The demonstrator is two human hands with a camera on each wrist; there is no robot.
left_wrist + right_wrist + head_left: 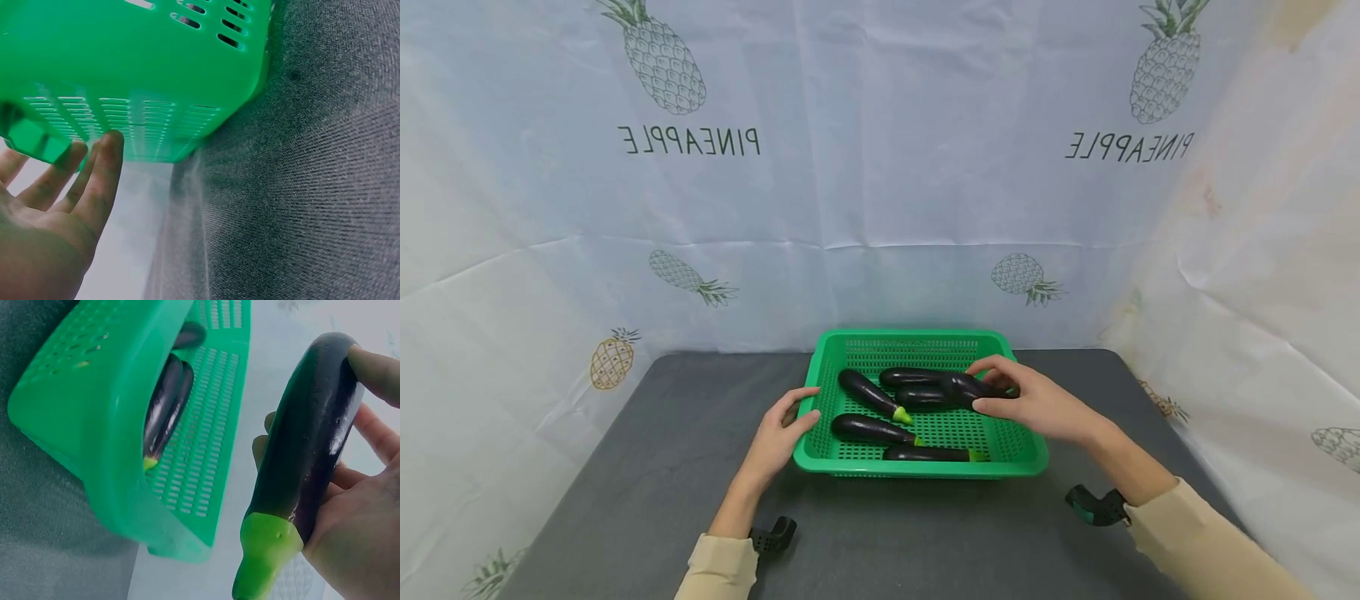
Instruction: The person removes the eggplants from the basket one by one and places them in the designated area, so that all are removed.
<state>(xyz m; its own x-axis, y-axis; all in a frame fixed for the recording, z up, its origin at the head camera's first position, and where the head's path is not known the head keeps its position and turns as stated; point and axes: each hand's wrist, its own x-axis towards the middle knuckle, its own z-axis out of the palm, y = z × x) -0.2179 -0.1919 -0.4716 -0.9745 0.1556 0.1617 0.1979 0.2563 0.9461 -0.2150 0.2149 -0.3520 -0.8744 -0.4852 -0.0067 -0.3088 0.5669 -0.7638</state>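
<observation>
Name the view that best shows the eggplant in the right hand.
Right wrist: the held eggplant looms large, green cap visible. Head shows it small, partly hidden by the right hand; left wrist doesn't show it.

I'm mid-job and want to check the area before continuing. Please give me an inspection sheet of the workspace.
Surface: dark grey table, bearing the green basket.
Job's things: five eggplants lie in the basket; a sixth eggplant is held over its right part.
Clutter: nothing seen.
Hands: left hand at the basket's left rim, firmness of contact unclear; right hand holds the sixth eggplant between thumb and fingers.
Cables: nothing seen.
Surroundings: pale sheeting with pineapple prints behind and at both sides; a black device on each wrist.
</observation>
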